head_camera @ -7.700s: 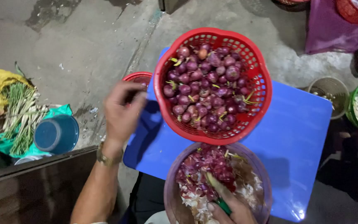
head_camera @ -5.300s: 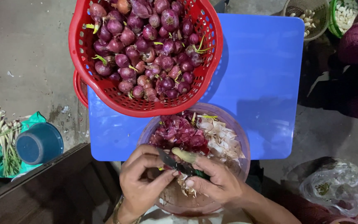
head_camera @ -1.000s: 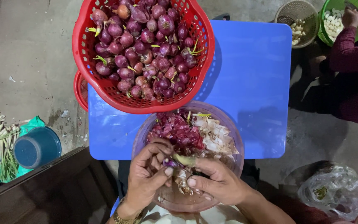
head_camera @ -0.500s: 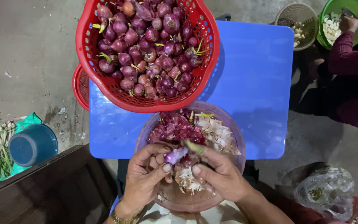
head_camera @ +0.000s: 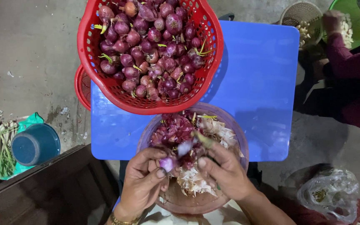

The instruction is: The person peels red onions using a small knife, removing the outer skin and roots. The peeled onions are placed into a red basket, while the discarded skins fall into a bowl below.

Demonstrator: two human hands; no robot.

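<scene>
Shallot [head_camera: 167, 163] at left hand [head_camera: 143, 181] fingertips

Two red baskets [head_camera: 146, 104] beyond the hands, one purple bowl [head_camera: 234, 129] beneath them, one blue table [head_camera: 263, 83], one blue cup [head_camera: 34, 144] leftward.

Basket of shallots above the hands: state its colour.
The basket is red with a lattice wall, plain in the head view.
</scene>
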